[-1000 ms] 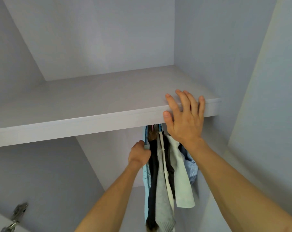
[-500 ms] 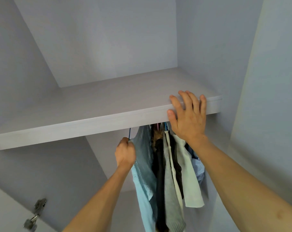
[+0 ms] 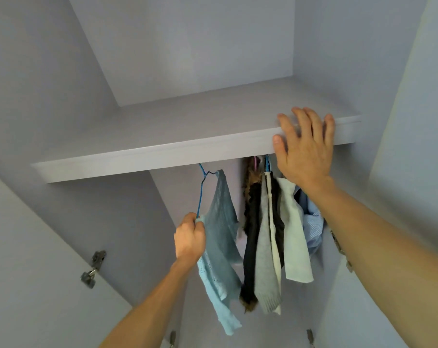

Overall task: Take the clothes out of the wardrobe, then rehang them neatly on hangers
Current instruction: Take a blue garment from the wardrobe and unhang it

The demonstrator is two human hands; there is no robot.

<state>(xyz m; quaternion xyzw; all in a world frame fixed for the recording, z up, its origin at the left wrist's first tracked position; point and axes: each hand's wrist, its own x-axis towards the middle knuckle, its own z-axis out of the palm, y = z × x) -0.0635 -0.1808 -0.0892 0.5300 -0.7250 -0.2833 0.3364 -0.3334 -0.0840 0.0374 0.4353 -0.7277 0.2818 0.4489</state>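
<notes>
shelf edge (image 3: 150, 159): right hand (image 3: 304, 151) flat, fingers straight. left hand (image 3: 189, 241) grips one blue hanger (image 3: 201, 194), one knit top (image 3: 220, 217) on it.

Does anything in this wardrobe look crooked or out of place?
The blue hanger, gripped by the left hand, tilts steeply apart from the other clothes, and its light blue top slumps unevenly off it.

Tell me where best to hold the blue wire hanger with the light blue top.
On the blue wire hanger, probably the twisted neck under the hook, reached from the left, where nothing hangs. The left hand grips its low corner with the light blue top, so it hangs tilted.
</notes>
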